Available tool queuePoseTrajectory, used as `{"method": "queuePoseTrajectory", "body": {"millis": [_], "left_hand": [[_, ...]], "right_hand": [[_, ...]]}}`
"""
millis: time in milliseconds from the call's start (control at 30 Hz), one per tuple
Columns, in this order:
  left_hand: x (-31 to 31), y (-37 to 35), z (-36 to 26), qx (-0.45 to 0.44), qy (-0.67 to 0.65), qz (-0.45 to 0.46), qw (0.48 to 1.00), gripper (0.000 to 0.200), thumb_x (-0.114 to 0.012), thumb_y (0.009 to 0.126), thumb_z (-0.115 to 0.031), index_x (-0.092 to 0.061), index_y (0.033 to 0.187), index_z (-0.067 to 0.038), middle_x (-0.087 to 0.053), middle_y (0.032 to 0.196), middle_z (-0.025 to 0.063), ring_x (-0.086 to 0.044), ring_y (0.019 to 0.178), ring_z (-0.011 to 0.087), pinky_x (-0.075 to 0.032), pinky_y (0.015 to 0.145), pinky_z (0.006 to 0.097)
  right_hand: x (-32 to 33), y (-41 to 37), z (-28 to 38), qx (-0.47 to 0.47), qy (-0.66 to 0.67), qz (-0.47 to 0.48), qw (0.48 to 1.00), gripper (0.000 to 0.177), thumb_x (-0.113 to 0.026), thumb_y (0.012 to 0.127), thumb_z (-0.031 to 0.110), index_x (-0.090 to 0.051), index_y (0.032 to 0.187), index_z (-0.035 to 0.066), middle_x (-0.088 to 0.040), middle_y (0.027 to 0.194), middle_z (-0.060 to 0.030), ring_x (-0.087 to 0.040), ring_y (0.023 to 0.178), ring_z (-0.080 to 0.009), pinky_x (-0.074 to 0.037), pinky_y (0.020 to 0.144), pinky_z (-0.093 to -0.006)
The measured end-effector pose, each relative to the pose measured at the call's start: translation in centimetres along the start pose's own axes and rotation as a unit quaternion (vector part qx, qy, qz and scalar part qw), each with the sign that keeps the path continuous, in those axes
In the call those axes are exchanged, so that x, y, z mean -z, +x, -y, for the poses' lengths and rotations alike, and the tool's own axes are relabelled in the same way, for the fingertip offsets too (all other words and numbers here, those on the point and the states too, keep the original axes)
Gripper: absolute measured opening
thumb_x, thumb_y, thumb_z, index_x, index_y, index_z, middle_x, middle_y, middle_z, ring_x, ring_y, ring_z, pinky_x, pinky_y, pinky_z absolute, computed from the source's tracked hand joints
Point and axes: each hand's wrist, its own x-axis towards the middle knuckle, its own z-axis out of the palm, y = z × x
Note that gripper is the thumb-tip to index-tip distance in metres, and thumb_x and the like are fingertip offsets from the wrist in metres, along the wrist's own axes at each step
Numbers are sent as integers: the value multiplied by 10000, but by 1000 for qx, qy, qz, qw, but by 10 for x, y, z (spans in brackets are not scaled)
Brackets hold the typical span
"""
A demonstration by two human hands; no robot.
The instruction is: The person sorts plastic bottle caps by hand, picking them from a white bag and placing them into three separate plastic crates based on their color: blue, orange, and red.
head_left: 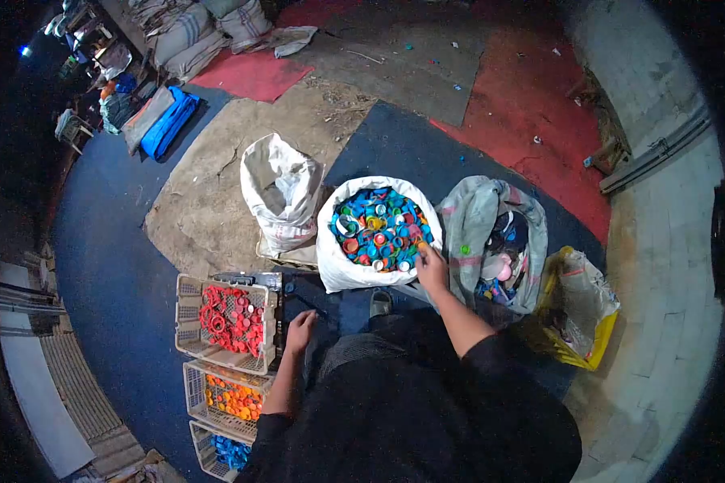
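Note:
In front of me a white woven sack (328,266), its rim rolled down, is full of mixed plastic bottle caps (379,229), mostly blue with some red, orange, green and white. My right hand (433,272) is over the sack's near right rim, its fingers pinched on what looks like an orange cap (421,248). Lower left, my left hand (301,330) hangs beside a crate (187,322) of red caps and rings (232,320). Its fingers are curled in, and whatever they may hold is hidden.
Crates with orange caps (232,398) and blue caps (232,451) line up below the red one. A white sack (278,221) stands behind left. A grey sack (459,217) of mixed plastic and a yellow container (600,346) stand right, near a wall (660,282).

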Motion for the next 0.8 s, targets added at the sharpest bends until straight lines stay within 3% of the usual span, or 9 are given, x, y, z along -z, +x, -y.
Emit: {"method": "queuePoseTrajectory", "body": {"millis": [100, 167, 233, 333, 433, 567, 667, 733, 800], "left_hand": [[-21, -2, -69, -61, 21, 14, 998, 305, -596, 995, -233, -666, 1163, 12, -702, 979, 50, -621, 900, 107, -491, 834, 266], [-22, 5, -78, -73, 62, 48, 994, 306, -585, 1001, -224, -655, 1189, 8, -705, 1001, 57, -632, 924, 111, -494, 857, 270], [-13, 10, -68, -56, 96, 40, 993, 308, -590, 991, -231, -673, 1160, 13, -720, 1013, 84, -646, 938, 126, -499, 867, 284], [16, 22, -32, -34, 138, 11, 990, 313, -607, 971, -236, -693, 1132, 18, -732, 1014, 104, -655, 933, 144, -503, 865, 289], [45, 28, -12, 6, 122, 1, 992, 295, -612, 969, -234, -703, 1122, 1, -730, 980, 85, -650, 886, 132, -507, 813, 281], [71, 55, -6, 36, 143, 34, 989, 285, -609, 970, -241, -715, 1082, -1, -722, 929, 59, -626, 814, 104, -495, 735, 274], [80, 93, -8, 46, 167, 71, 982, 312, -603, 973, -262, -711, 1064, 17, -720, 928, 68, -624, 825, 96, -492, 751, 272], [79, 115, -24, -20, 162, 108, 981, 316, -600, 976, -266, -709, 1070, 16, -720, 942, 80, -626, 865, 98, -490, 791, 268], [69, 124, -72, -58, 175, 134, 974, 310, -587, 983, -246, -701, 1083, 24, -720, 964, 90, -623, 936, 98, -479, 859, 262]], "right_hand": [[-20, 52, 25, 59, -38, 74, 995, 288, -673, 855, 124, -653, 1134, 56, -660, 1040, -146, -666, 906, -334, -537, 785, -422], [-37, 66, 27, 142, -95, 122, 978, 316, -678, 851, 185, -672, 1160, 115, -637, 1148, -89, -567, 1113, -332, -467, 954, -453], [-45, 59, 35, 119, -165, 159, 966, 348, -682, 851, 225, -669, 1189, 144, -624, 1146, -91, -526, 1137, -337, -425, 996, -464], [-52, 56, 51, 8, -199, 182, 963, 364, -684, 852, 240, -662, 1206, 161, -596, 1194, -112, -525, 1166, -335, -425, 992, -490], [-56, 54, 51, -23, -261, 156, 952, 374, -687, 855, 277, -656, 1215, 180, -590, 1190, -120, -536, 1172, -338, -428, 996, -507], [-62, 69, 55, -106, -272, 209, 933, 417, -718, 816, 264, -665, 1224, 195, -593, 1159, -93, -540, 1158, -333, -409, 999, -518], [-71, 70, 48, -53, -299, 191, 933, 302, -721, 817, 246, -708, 1112, 186, -608, 1126, -86, -583, 1106, -303, -401, 979, -558], [-73, 71, 49, -24, -308, 162, 937, 131, -716, 813, 206, -735, 933, 156, -626, 1034, -74, -615, 1024, -286, -395, 964, -546], [-62, 72, 61, -83, -252, 162, 950, 155, -759, 783, 263, -724, 875, 143, -633, 1011, -67, -611, 1035, -274, -400, 958, -526]]}}
